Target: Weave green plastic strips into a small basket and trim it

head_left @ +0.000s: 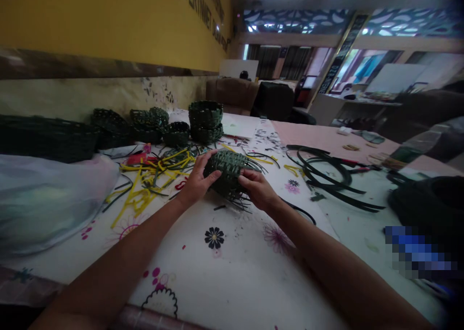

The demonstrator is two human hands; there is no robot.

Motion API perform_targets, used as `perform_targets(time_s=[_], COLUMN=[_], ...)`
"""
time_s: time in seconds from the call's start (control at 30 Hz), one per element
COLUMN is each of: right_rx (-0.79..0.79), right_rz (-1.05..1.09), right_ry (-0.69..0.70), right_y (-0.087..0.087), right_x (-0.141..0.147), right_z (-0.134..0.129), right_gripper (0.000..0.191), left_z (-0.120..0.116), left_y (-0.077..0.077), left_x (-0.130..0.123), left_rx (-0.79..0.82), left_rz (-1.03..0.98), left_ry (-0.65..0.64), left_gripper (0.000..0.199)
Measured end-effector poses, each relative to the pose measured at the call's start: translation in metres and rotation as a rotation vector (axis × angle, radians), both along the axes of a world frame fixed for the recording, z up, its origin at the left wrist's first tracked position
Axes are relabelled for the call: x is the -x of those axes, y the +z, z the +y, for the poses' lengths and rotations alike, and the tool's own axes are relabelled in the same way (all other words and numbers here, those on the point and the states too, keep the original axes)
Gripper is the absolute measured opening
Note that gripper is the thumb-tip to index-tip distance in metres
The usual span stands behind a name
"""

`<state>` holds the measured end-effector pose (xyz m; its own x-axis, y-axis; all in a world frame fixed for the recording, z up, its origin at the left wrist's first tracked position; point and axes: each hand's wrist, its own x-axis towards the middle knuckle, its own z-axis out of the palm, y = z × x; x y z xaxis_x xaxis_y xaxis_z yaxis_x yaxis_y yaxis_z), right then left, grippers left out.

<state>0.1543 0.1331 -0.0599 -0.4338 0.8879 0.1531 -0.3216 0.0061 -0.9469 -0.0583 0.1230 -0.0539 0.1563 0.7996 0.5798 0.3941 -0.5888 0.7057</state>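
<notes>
A small dark green woven basket (pixel 227 168) is held on its side above the table, with loose strip ends sticking out on its right and lower side. My left hand (pixel 199 178) wraps round its left side, thumb on the near wall and fingers behind. At the right, my right hand (pixel 256 186) pinches the weave near the edge with thumb and forefinger. What exactly lies between those fingertips is too small to make out. The basket's far side is hidden.
Yellow and green strip scraps (pixel 145 187) lie to the left beside a white plastic bag (pixel 50 199). Finished-looking green baskets (pixel 205 120) stand along the back. Coiled dark strips (pixel 329 175) rest at the right, near a black bag (pixel 427 204) and a clear bottle (pixel 413 149).
</notes>
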Motion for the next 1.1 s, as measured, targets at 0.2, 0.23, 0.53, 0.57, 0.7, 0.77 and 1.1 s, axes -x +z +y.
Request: perform_targets(time_s=[0.2, 0.23, 0.53, 0.57, 0.7, 0.77, 1.1], right_rx=[0.012, 0.018, 0.044, 0.049, 0.079, 0.094, 0.082], right_rz=[0.011, 0.009, 0.014, 0.012, -0.007, -0.014, -0.018], right_ry=[-0.01, -0.005, 0.022, 0.02, 0.024, 0.026, 0.05], right_y=[-0.0027, -0.0026, -0.0051, -0.0056, -0.0065, -0.0058, -0.0047], right_x=[0.0009, 0.0012, 0.001, 0.0008, 0.0002, -0.0003, 0.0007], right_z=[-0.0014, -0.0018, -0.0018, -0.0015, -0.001, -0.001, -0.0004], right_gripper=[0.039, 0.04, 0.039, 0.039, 0.04, 0.041, 0.039], left_z=[-0.0036, -0.004, -0.0041, -0.0041, -0.0045, -0.0047, -0.0049], left_y=[0.001, 0.0012, -0.0008, -0.0014, -0.0037, -0.0042, -0.003], left_x=[-0.0035, -0.0036, -0.0045, -0.0047, -0.006, -0.0067, -0.0054], left_rx=[0.016, 0.024, 0.004, -0.009, -0.05, -0.066, 0.058], left_rz=[-0.004, -0.008, 0.017, 0.029, 0.064, 0.077, -0.07], left_ry=[0.029, 0.025, 0.038, 0.045, 0.072, 0.078, 0.057], left_gripper=[0.059, 0.06, 0.063, 0.062, 0.061, 0.06, 0.061])
